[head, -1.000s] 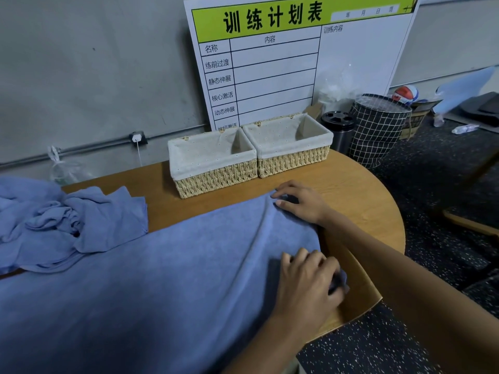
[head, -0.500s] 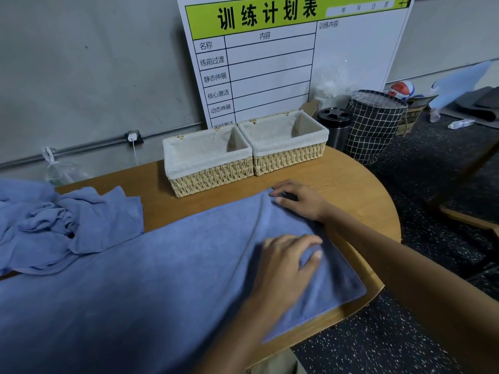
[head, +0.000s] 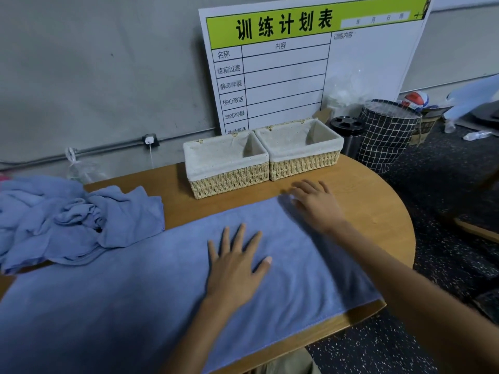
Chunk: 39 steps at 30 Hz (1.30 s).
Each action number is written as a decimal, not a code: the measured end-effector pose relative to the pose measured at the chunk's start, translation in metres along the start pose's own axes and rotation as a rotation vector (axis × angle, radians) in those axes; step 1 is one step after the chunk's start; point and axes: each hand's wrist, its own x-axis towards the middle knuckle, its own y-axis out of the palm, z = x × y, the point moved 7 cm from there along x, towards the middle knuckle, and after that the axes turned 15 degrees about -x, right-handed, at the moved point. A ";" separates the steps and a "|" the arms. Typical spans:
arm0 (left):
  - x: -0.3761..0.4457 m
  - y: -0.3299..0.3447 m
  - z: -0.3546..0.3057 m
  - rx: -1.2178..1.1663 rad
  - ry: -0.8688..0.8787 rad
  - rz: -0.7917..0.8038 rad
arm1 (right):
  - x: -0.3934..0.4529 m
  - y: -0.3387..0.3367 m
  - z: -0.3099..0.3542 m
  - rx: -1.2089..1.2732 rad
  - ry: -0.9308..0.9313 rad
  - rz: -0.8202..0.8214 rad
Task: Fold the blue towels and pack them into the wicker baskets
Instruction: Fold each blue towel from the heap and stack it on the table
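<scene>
left hand (head: 235,268) went from gripping the right end of the flat blue terry towel (head: 151,287) to lying spread flat mid-frame; right hand (head: 314,205) now flat at its far corner, blurred. towel smoothed on the round wooden tabletop (head: 378,211), fold comes next. two lined wicker baskets (head: 259,157) empty, upper centre; crumpled blue towels (head: 81,220) left.

Two baskets (head: 226,164), perhaps three towels (head: 135,292)
</scene>
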 end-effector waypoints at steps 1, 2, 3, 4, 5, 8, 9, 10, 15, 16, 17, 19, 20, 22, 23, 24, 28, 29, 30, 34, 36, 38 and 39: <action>-0.003 -0.001 0.000 -0.052 0.010 -0.013 | -0.002 -0.006 0.019 0.075 0.036 -0.031; -0.004 -0.006 -0.004 -0.113 0.030 -0.049 | -0.005 -0.007 0.040 0.139 0.043 -0.044; -0.005 -0.013 -0.005 -0.160 0.038 -0.084 | -0.010 -0.003 0.061 0.168 0.026 -0.029; -0.007 -0.018 0.000 -0.165 0.026 -0.096 | -0.017 0.005 0.075 0.173 0.003 0.005; -0.009 -0.024 0.012 -0.136 0.001 -0.089 | -0.022 0.012 0.080 0.181 -0.006 0.045; -0.029 -0.043 0.096 -0.013 -0.113 -0.068 | -0.026 0.022 0.061 0.204 0.041 0.104; -0.042 -0.055 0.129 0.003 -0.141 -0.109 | -0.026 0.023 0.057 0.182 0.042 0.116; -0.056 -0.068 0.159 0.009 -0.160 -0.161 | -0.025 0.024 0.056 0.160 0.034 0.133; -0.124 -0.110 0.273 0.081 -0.371 -0.234 | -0.024 0.029 0.055 0.139 0.030 0.178; -0.135 -0.115 0.287 0.081 -0.398 -0.274 | -0.023 0.028 0.055 0.132 0.037 0.179; -0.143 -0.118 0.297 0.059 -0.429 -0.285 | -0.024 0.027 0.055 0.120 0.045 0.182; -0.151 -0.123 0.307 0.002 -0.452 -0.295 | -0.026 0.024 0.057 0.094 0.060 0.186; -0.152 -0.126 0.308 -0.023 -0.432 -0.323 | -0.027 0.023 0.056 0.083 0.065 0.185; -0.151 -0.134 0.312 -0.060 -0.385 -0.378 | -0.029 0.021 0.055 0.072 0.069 0.184; -0.150 -0.135 0.314 -0.071 -0.368 -0.375 | -0.030 0.020 0.054 0.072 0.072 0.188; -0.148 -0.135 0.316 -0.079 -0.350 -0.363 | -0.031 0.020 0.053 0.075 0.077 0.192; -0.141 -0.132 0.311 -0.137 -0.246 -0.325 | -0.032 0.019 0.051 0.098 0.088 0.204; -0.140 -0.131 0.311 -0.111 -0.224 -0.316 | -0.033 0.018 0.051 0.098 0.088 0.209; -0.140 -0.128 0.311 -0.062 -0.207 -0.297 | -0.034 0.018 0.051 0.099 0.089 0.216; -0.144 -0.120 0.315 0.056 -0.217 -0.214 | -0.039 0.016 0.050 0.070 0.080 0.241; -0.144 -0.126 0.309 0.040 -0.189 -0.252 | -0.037 0.011 0.051 0.015 0.061 0.210; -0.134 -0.138 0.301 -0.008 -0.116 -0.354 | -0.025 0.002 0.059 -0.018 0.043 0.124; -0.125 -0.142 0.296 -0.032 -0.086 -0.397 | -0.017 -0.002 0.066 -0.002 0.035 0.084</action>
